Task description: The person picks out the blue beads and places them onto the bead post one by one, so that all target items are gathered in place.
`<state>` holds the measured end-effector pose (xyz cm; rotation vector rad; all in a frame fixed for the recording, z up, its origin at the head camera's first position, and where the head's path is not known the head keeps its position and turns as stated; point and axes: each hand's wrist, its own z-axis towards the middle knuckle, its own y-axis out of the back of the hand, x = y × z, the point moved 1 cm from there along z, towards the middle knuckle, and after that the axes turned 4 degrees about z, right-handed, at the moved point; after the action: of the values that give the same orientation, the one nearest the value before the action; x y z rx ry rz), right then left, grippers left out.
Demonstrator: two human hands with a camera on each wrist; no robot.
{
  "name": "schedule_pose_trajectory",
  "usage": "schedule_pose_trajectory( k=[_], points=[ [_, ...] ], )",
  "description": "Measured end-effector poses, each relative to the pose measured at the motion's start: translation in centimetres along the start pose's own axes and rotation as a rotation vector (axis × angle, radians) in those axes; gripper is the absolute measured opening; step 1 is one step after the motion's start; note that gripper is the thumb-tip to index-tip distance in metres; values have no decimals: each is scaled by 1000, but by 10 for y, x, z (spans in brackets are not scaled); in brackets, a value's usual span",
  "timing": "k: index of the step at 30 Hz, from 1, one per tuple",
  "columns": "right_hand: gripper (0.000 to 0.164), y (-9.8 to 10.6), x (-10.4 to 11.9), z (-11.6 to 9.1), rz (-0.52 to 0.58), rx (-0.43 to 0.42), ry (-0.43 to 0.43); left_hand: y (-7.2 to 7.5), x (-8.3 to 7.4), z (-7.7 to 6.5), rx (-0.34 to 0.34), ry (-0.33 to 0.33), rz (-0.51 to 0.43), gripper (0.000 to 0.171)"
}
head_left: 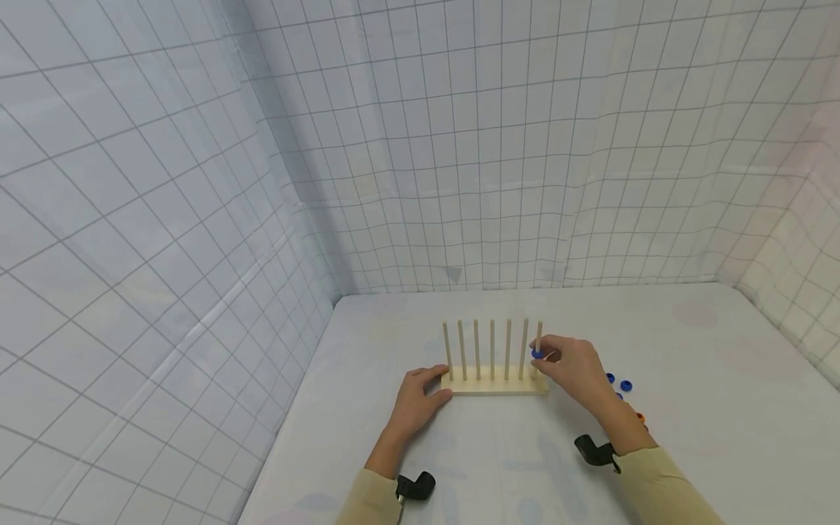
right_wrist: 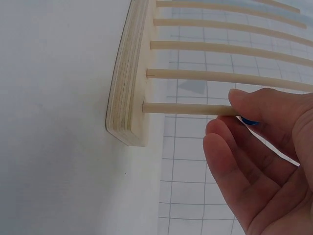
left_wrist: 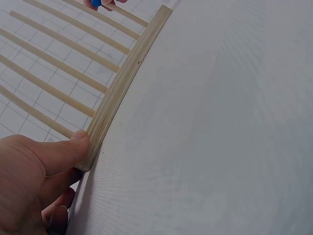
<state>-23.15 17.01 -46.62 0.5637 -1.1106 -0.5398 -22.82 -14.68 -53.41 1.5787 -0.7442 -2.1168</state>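
A pale wooden peg rack [head_left: 494,390] stands upright on the table, with several thin rods rising from its flat base. My left hand [head_left: 415,402] grips the base's left end; in the left wrist view its thumb [left_wrist: 78,142] presses on the wood beside the outermost rod. At the other end, my right hand [head_left: 572,368] pinches a small blue bead [head_left: 537,354] between thumb and fingertips, at the upper part of the rightmost rod [right_wrist: 190,108]. In the right wrist view, fingers mostly hide the blue bead [right_wrist: 250,121], and the rod's top is behind the hand.
Loose blue beads [head_left: 626,386] lie on the white table [head_left: 722,408] to the right of the rack, and an orange bead [head_left: 640,418] is partly hidden by the right forearm. White gridded sheets [head_left: 472,182] hang behind and at both sides. Each wrist carries a black camera [head_left: 593,450].
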Motion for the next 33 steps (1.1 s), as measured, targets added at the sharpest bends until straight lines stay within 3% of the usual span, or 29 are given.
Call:
schedule_pose_trajectory(
  k=[7,33],
  points=[
    [24,-5,-5,-1,-12,19,-47,0,-2,0,-3,4,-4,43],
    [22,-16,-19,-3,12,72,-101,-2,3,1,-8,-6,8,43]
  ],
)
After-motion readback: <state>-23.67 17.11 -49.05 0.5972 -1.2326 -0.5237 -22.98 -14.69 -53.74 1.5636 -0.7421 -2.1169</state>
